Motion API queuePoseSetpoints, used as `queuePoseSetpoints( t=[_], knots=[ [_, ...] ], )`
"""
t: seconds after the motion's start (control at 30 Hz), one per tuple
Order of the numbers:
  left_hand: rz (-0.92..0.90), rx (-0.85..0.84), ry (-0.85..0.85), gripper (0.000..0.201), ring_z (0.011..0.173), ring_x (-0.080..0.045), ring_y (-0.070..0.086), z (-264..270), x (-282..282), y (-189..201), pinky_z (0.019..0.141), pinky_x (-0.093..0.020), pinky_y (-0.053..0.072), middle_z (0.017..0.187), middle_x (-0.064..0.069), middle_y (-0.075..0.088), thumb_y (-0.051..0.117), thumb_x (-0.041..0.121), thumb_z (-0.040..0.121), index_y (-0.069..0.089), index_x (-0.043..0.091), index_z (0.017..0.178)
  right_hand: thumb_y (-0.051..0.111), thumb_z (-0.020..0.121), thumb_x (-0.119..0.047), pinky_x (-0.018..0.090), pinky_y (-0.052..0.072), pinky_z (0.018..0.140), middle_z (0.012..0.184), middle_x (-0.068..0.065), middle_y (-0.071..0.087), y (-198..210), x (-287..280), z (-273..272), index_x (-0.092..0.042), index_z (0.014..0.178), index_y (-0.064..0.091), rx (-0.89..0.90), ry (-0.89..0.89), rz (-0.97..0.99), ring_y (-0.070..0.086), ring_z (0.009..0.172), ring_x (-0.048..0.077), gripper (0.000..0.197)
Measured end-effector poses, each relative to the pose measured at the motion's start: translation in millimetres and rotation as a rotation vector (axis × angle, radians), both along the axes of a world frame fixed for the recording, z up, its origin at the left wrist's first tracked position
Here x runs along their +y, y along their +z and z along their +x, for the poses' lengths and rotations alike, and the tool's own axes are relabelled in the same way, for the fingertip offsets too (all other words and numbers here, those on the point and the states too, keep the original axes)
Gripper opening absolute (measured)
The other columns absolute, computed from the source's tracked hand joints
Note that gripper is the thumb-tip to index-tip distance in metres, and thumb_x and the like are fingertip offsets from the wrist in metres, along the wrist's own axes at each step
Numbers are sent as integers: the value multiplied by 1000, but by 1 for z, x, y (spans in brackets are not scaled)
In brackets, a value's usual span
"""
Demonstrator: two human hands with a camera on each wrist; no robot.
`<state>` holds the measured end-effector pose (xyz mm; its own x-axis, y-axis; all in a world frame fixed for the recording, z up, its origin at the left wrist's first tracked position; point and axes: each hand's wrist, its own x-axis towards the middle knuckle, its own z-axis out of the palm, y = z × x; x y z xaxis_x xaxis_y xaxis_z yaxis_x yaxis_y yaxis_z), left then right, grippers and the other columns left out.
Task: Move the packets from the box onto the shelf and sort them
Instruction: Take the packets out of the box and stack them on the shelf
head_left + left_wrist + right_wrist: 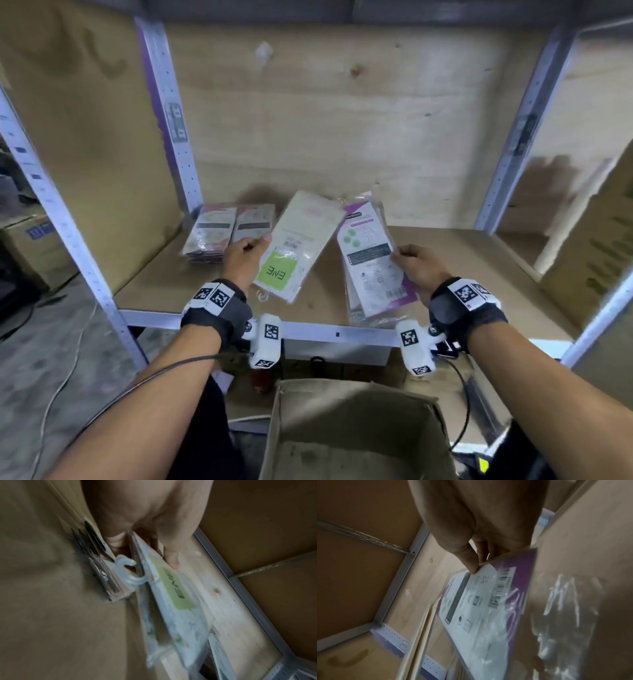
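My left hand (247,253) pinches a cream packet with a green ENE label (301,240), (173,595) and holds it tilted above the wooden shelf (462,270). A clear plastic hook (127,572) sticks out at its near end. My right hand (416,263) pinches the edge of a white and purple packet (368,260), (481,601), the top one of a bunch of like packets. Two low stacks of flat packets (227,229) lie at the shelf's back left, just beyond my left hand. The cardboard box (352,435) stands open on the floor below the shelf's front edge.
Metal uprights (168,113) and plywood panels close in the shelf bay at the back and on the left. Bare shelf board lies to the right of my right hand. A brown carton (34,250) sits on the floor at the far left, and cables run across the floor.
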<state>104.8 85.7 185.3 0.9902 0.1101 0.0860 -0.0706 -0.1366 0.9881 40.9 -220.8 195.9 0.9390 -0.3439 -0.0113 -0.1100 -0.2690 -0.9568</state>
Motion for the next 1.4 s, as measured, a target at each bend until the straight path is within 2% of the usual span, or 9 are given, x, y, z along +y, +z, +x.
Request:
queuePoseSetpoints(
  t=[0.3, 0.4, 0.53, 0.7, 0.87, 0.97, 1.2, 1.3, 1.4],
  knots=[
    [-153, 71, 301, 29, 89, -31, 75, 91, 72, 13, 83, -52, 61, 105, -16, 75, 68, 43, 90, 71, 15, 94, 51, 100, -7, 26, 51, 51, 81, 9, 70, 3, 82, 114, -5, 93, 63, 34, 160, 345, 67, 66, 21, 14],
    [-95, 104, 413, 35, 93, -35, 73, 120, 98, 11, 89, -52, 59, 97, -18, 73, 66, 41, 92, 61, 14, 72, 49, 101, -9, 20, 49, 43, 82, 9, 69, -3, 114, 149, -5, 99, 64, 73, 209, 384, 65, 63, 19, 15],
    [81, 162, 463, 43, 88, -33, 64, 150, 128, 1, 80, -33, 49, 103, -19, 67, 52, 41, 99, 66, 1, 93, 50, 101, -9, 25, 52, 46, 78, 9, 70, -12, 151, 192, -7, 88, 64, 120, 229, 408, 65, 67, 22, 20],
    [247, 208, 471, 39, 79, -29, 56, 173, 139, -15, 68, -31, 37, 92, -15, 59, 45, 39, 102, 63, 6, 91, 55, 97, -9, 54, 51, 96, 115, 26, 66, -24, 186, 232, 1, 111, 64, 177, 211, 303, 65, 106, 40, 19],
    [273, 212, 459, 59, 96, -41, 66, 182, 138, -20, 88, -44, 54, 109, -29, 68, 35, 40, 103, 67, -9, 99, 66, 90, -19, 42, 59, 77, 107, 17, 69, -37, 196, 254, -10, 102, 58, 129, 141, 109, 69, 88, 30, 17],
    [409, 247, 402, 66, 108, -42, 62, 181, 132, -18, 96, -42, 49, 119, -31, 64, 29, 44, 104, 67, -10, 111, 70, 86, -29, 32, 54, 60, 96, 8, 69, -39, 197, 255, -16, 94, 53, 93, 115, -24, 65, 72, 19, 23],
    [789, 296, 283, 61, 131, -38, 48, 157, 127, 1, 113, -43, 33, 143, -21, 54, 33, 52, 102, 60, 7, 133, 87, 69, -28, 32, 51, 76, 110, 6, 61, -39, 197, 233, -16, 100, 42, 116, 271, -188, 60, 97, 21, 56],
    [813, 196, 293, 58, 141, -36, 39, 138, 125, 10, 120, -45, 21, 152, -15, 46, 39, 50, 100, 49, 14, 145, 85, 73, -32, 36, 48, 81, 116, 6, 56, -36, 186, 218, -8, 122, 38, 135, 236, -236, 56, 105, 23, 72],
    [791, 93, 276, 52, 140, -35, 38, 119, 117, 22, 119, -44, 14, 148, -14, 51, 43, 46, 100, 51, 16, 142, 80, 79, -34, 27, 41, 57, 97, 0, 56, -31, 171, 200, -9, 111, 47, 172, 237, -268, 55, 83, 17, 52]
  ],
)
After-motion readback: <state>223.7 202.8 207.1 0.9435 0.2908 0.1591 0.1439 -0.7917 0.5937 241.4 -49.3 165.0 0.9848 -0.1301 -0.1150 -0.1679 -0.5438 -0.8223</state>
